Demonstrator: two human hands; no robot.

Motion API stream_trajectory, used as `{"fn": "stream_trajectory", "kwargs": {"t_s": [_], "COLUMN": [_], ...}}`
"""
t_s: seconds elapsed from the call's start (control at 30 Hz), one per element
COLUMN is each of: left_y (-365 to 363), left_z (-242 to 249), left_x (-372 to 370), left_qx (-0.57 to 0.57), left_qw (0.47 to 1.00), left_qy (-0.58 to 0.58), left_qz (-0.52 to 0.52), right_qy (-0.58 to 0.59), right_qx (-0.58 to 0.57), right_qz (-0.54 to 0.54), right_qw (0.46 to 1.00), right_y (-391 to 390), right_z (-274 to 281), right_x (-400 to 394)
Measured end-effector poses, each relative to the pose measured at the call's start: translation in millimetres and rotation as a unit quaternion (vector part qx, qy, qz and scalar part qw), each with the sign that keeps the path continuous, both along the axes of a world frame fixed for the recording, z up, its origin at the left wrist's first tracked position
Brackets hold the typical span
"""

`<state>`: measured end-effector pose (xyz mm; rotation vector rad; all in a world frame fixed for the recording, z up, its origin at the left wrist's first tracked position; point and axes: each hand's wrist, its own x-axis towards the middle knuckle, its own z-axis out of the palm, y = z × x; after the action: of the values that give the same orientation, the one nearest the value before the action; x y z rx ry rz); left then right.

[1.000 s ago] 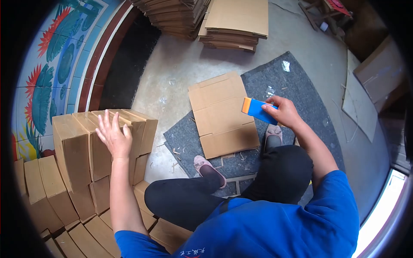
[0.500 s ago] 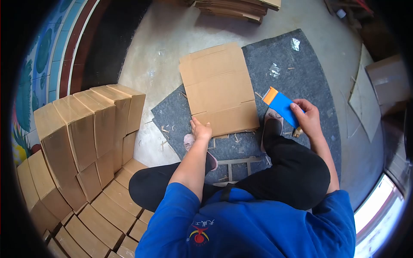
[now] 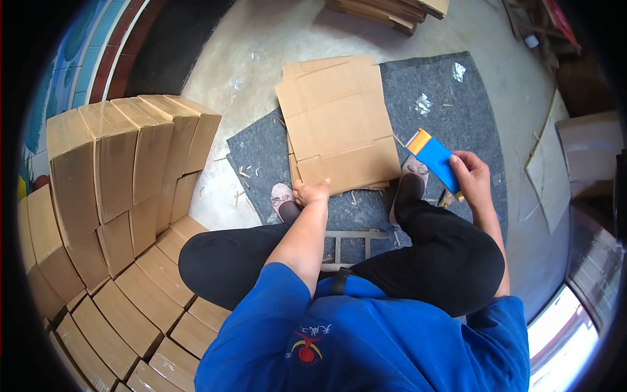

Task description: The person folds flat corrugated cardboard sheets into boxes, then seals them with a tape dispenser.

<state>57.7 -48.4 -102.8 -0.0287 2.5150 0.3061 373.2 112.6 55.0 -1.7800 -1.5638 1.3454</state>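
Observation:
In front of me a flattened cardboard box (image 3: 339,124) lies on top of other flat cardboard, whose edges show along its left and far sides. My left hand (image 3: 312,191) is closed on the near left corner of this top piece, thumb on the upper face, the other fingers partly hidden at the edge. To the right, my right hand (image 3: 473,176) grips a flat blue scraper (image 3: 439,162) with an orange head and a thin pale edge. The scraper is held in the air beside the cardboard, its head pointing up and left.
A dark grey mat (image 3: 450,111) with cardboard scraps and bits of clear film lies under the cardboard. Stacked closed cartons (image 3: 150,130) stand on the left. More flat cardboard (image 3: 385,12) is piled at the far side. My feet flank the cardboard's near edge.
The top cardboard piece has shifted and turned slightly against those beneath, showing more of their left edges. My left hand has closed around its corner. The whole view has shifted a little.

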Motion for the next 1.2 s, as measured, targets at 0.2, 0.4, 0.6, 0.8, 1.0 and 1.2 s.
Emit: {"fn": "stream_trajectory", "kwargs": {"t_s": [0.2, 0.4, 0.6, 0.8, 1.0, 1.2], "left_y": [-10, -8, -24, -32, 17, 66], "left_z": [48, 176, 208, 212, 180, 199], "left_x": [-45, -16, 34, 39, 7, -19], "left_qx": [0.284, 0.442, 0.403, 0.386, 0.41, 0.399], "left_qw": [0.934, 0.846, 0.825, 0.819, 0.835, 0.841], "left_qy": [-0.193, -0.008, -0.011, -0.024, -0.101, -0.328], "left_qz": [-0.102, -0.297, -0.397, -0.423, -0.353, -0.162], "right_qy": [-0.027, -0.164, -0.394, -0.367, -0.337, -0.258], "right_qx": [0.051, 0.099, 0.106, 0.039, 0.04, 0.009], "right_qz": [0.047, 0.26, 0.48, 0.471, 0.473, 0.461], "right_qw": [0.997, 0.946, 0.776, 0.801, 0.813, 0.849], "right_y": [13, 38, 16, 20, 42, 54], "right_z": [11, 102, 163, 120, 111, 82], "right_x": [3, -40, -141, -195, -206, -193]}}
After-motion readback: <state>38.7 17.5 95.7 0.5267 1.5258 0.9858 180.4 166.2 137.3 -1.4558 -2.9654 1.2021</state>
